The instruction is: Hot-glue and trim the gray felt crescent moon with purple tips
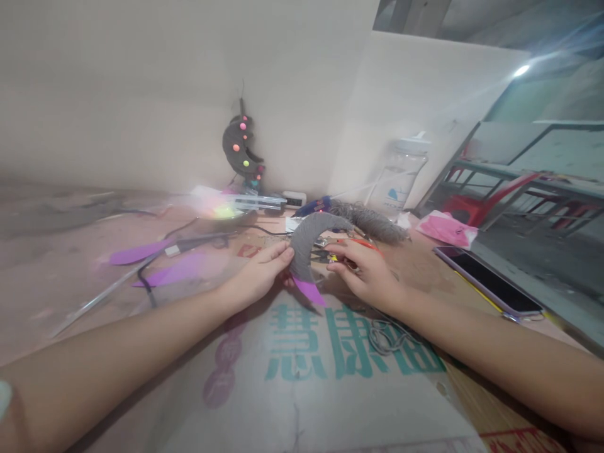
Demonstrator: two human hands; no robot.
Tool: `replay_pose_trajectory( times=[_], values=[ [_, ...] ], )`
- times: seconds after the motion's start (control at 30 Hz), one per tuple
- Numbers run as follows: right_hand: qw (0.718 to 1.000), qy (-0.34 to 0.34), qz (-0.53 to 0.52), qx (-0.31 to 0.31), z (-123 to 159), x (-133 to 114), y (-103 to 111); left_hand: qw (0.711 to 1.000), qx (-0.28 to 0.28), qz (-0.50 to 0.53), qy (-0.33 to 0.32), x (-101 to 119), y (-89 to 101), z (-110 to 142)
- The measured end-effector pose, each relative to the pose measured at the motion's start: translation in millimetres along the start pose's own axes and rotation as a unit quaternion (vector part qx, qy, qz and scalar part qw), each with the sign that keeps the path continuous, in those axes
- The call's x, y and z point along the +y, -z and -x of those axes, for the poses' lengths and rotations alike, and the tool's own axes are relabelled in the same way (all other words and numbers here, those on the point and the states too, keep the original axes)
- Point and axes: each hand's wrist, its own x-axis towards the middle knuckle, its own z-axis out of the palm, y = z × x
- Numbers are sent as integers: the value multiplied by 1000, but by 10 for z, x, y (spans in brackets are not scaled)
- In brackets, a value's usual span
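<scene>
A crescent-moon cutout is held up over the table, mostly wrapped in grey yarn, with a bare purple tip at its lower end. My left hand pinches its outer edge between thumb and fingers. To the right of the crescent's inner curve, my right hand has its fingers curled together; what they hold, if anything, is too small to make out. Behind that hand lie scissors with orange handles, partly hidden. A bundle of grey yarn rests farther back.
A finished-looking dark crescent with coloured pompoms leans at the wall. Purple pieces lie at left, near clear sticks. A blue glue gun, clear bottle, pink packet and phone stand or lie beyond my right hand.
</scene>
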Motion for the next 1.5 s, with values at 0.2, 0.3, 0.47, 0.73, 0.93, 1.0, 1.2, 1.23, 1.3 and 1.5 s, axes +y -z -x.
replay_pose_trajectory(
  times=[0.2, 0.3, 0.47, 0.73, 0.93, 1.0, 1.2, 1.23, 1.3, 1.5],
  values=[
    [1000, -8, -6, -1, 0, 16, -13, 1000, 0, -4, 8, -23, 18, -9],
    [1000, -3, -19, 4, -9, -3, -7, 1000, 9, -6, 8, -39, 27, -19],
    [1000, 1, -17, 0, -13, -16, 5, 999, 47, -2, 5, -29, 32, -27],
    [999, 22, 35, -29, -26, -35, 28, 997, 73, -5, -15, -16, 22, -22],
    [999, 11, 35, -37, -16, 2, 13, 997, 72, -21, -22, 6, 13, -8],
    [999, 10, 29, -36, -18, 3, 15, 997, 71, -23, -22, 14, 13, -2],
    [999, -18, -14, -45, -25, 3, 18, 996, 78, -31, -23, 28, 6, 14],
    [999, -19, -17, -45, -25, 4, 17, 996, 82, -31, -22, 30, 5, 17],
    [999, -18, -18, -47, -26, 5, 15, 996, 84, -30, -22, 32, 3, 20],
    [999, -12, 1, -47, -29, 11, 18, 997, 76, -18, -22, 27, 5, 16]
  ],
)
